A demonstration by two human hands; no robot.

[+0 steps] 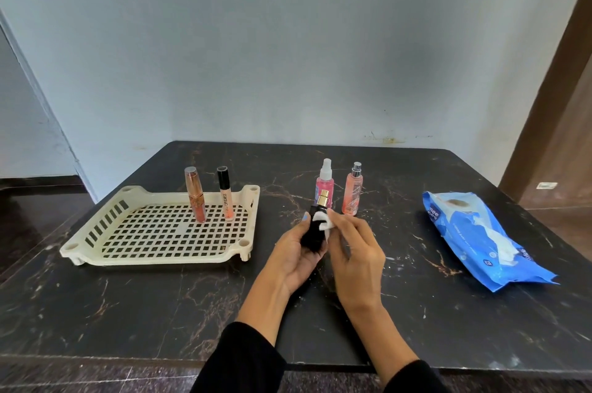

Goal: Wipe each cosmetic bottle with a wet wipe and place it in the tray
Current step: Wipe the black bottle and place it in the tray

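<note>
My left hand [296, 253] curls round a small black bottle [312, 227], holding it upright above the table with its gold cap [323, 199] pointing away from me; my right hand [357, 246] pinches a folded white wet wipe [322, 223] between thumb and fingertips and presses it to the bottle's shoulder; both forearms come up from black sleeves [243, 360]; just behind the bottle stand two spray bottles, a pink one with a white nozzle [325, 186] and a peach one with a silver top [352, 192], close together; to my left a cream plastic tray [93, 240] with a grid of square holes holds two slim tubes upright near its far edge, a rose-gold one [194, 194] and a black-capped lip gloss [225, 194]; to my right lies a crinkled blue wipe pack [474, 232], a white wipe [503, 246] poking from its opening; everything sits on a dark marble-patterned table [160, 312] with pale veins.
</note>
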